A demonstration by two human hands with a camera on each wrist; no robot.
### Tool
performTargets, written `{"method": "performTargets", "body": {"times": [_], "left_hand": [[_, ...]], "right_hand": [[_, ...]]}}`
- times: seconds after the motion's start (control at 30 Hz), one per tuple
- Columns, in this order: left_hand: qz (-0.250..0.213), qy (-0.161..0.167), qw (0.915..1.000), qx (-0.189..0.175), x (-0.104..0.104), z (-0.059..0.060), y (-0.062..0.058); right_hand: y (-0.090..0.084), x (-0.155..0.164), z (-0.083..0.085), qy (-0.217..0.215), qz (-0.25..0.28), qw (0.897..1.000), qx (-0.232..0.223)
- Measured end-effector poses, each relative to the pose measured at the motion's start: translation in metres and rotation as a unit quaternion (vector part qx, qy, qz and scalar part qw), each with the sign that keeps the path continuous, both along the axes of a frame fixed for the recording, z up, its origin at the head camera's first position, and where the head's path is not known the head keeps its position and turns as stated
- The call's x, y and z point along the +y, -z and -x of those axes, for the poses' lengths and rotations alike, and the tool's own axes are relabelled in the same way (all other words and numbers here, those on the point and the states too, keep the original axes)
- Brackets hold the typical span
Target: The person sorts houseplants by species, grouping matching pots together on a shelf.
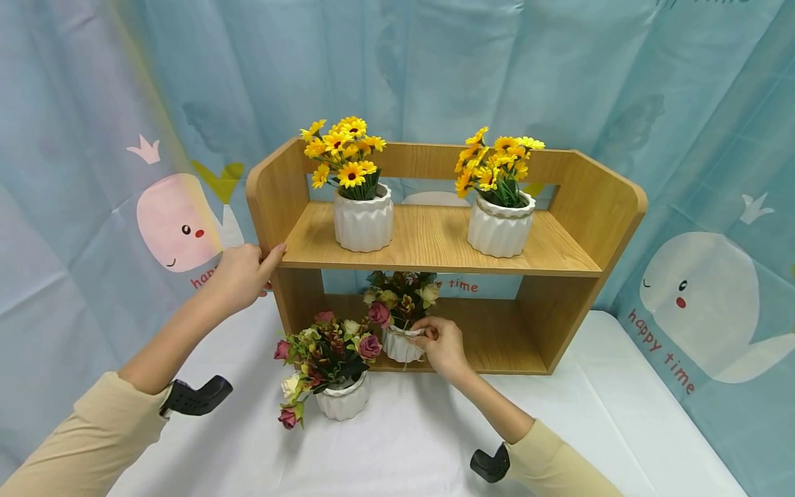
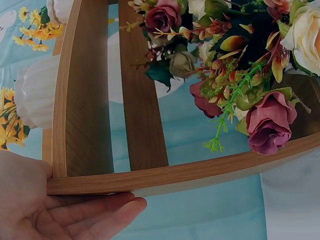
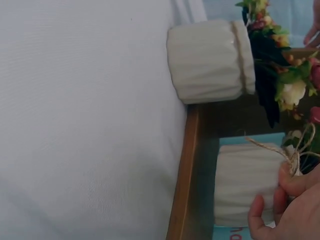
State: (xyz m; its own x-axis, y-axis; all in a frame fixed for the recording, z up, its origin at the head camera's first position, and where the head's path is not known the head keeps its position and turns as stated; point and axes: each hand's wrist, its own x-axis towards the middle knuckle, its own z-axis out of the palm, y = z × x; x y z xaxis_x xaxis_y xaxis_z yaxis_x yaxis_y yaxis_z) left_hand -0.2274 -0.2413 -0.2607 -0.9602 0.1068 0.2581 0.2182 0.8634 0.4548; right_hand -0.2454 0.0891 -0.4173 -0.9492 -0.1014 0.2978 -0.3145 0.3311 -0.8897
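Note:
A two-tier wooden shelf (image 1: 435,241) stands on a white-covered table. My left hand (image 1: 245,273) grips its left side panel at the level of the upper board, thumb on the front edge; in the left wrist view the left hand (image 2: 55,210) lies along the shelf edge (image 2: 175,175). My right hand (image 1: 441,342) holds a white ribbed pot of roses (image 1: 400,345) on the lower board, fingers at its twine-tied rim. In the right wrist view the right hand (image 3: 290,205) wraps that pot (image 3: 245,185).
A second rose pot (image 1: 343,400) sits on the tablecloth (image 1: 404,442) just in front of the shelf's left half. Two white pots of yellow flowers (image 1: 363,221) (image 1: 499,226) stand on the upper board. A blue whale-print curtain (image 1: 695,290) hangs close behind.

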Motion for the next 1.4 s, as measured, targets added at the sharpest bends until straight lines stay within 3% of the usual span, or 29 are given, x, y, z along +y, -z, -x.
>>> {"method": "performTargets", "body": {"times": [0.53, 0.93, 1.4], "left_hand": [[-0.001, -0.002, 1.0, 0.002, 0.0, 0.0, -0.001], [0.011, 0.002, 0.9997, 0.021, 0.0, 0.0, 0.001], [-0.008, 0.001, 1.0, -0.001, 0.0, 0.0, 0.001]], "right_hand": [[0.018, -0.027, 0.012, -0.017, -0.012, 1.0, 0.018], [0.024, -0.027, 0.015, -0.023, -0.021, 0.999, 0.02], [0.029, -0.021, -0.012, -0.061, 0.03, 0.998, -0.013]]}}
